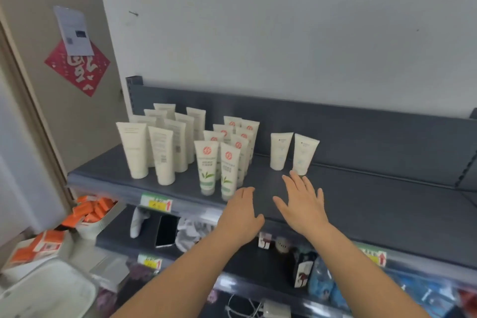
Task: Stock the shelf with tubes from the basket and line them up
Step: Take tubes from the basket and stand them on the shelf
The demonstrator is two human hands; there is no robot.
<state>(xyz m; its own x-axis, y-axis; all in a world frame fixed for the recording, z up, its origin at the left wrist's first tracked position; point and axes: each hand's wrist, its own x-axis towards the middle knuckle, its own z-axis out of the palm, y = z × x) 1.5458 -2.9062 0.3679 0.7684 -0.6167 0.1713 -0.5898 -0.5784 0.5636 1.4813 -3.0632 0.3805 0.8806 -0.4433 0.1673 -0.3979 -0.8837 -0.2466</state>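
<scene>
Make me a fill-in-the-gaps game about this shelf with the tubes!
The small white tubes standing rightmost number ___. The leaf-printed white tubes carry a round ___ logo. The left hand and right hand hold ___. The black phone lies on the dark grey shelf ___ the tubes.
Missing: two, red, nothing, below.
</scene>
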